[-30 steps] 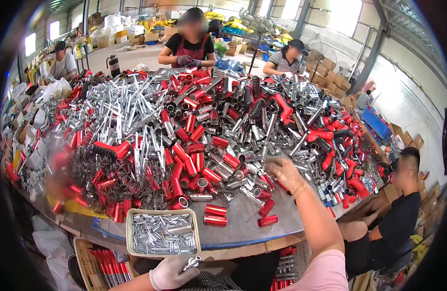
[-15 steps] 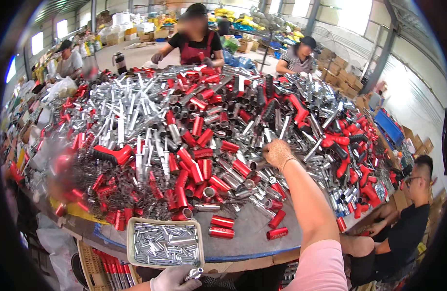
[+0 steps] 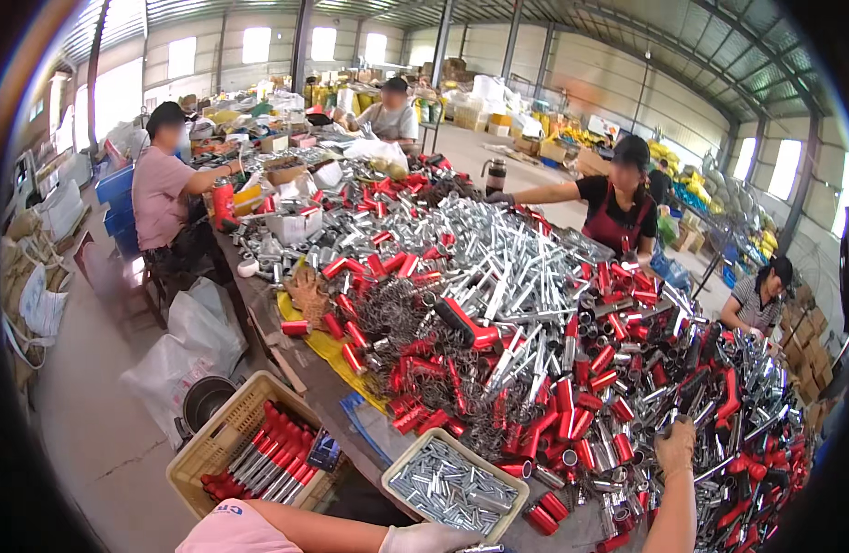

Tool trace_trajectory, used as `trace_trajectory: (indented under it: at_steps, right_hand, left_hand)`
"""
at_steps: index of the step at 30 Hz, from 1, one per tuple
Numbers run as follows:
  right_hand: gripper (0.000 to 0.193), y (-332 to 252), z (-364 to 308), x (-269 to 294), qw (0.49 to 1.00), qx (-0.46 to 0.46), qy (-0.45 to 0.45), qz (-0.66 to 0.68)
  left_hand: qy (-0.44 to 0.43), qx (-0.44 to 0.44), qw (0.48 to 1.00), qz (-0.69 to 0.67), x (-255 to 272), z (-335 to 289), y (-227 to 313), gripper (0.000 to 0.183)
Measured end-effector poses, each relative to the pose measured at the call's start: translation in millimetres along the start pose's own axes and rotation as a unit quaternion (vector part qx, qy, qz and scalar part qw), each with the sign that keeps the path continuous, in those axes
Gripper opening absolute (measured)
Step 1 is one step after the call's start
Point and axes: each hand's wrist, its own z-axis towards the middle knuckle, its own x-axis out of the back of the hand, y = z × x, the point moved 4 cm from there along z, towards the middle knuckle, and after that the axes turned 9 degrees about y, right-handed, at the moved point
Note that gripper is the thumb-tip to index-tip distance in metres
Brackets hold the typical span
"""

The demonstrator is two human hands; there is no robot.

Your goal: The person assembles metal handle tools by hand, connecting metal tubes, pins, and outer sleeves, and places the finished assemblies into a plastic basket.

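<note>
Gloved, the left hand [image 3: 431, 538] rests at the near rim of the tray of small metal sleeves [image 3: 454, 486], apparently pinching one. Farther out, the right hand [image 3: 675, 448] grips a dark-handled tool [image 3: 694, 398], its long axis pointing away into the pile of red and silver tubes [image 3: 535, 313].

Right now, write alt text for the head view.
A person's right hand reaches into a table-long heap of red and silver metal tubes, while the gloved left hand rests by a tray of small silver pieces. Other workers sit around the table in a warehouse.
</note>
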Motion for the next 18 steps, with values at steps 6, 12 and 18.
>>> trace_trajectory:
  at_steps: [6, 12, 18]
  right_hand:
    - [0.014, -111, -16, 120, 0.972, 0.044, 0.019, 0.228]
    - [0.029, -267, -83, 202, 0.915, 0.160, -0.306, 0.209]
    - [0.040, -304, -145, 247, 0.839, 0.370, -0.328, 0.226]
  left_hand:
    - [0.027, -0.073, 0.997, -0.004, -4, -14, 0, 0.032]
    - [0.056, -0.093, 0.994, -0.022, -4, -35, 17, 0.033]
    - [0.019, -0.107, 0.994, -0.019, 2, -59, 31, 0.044]
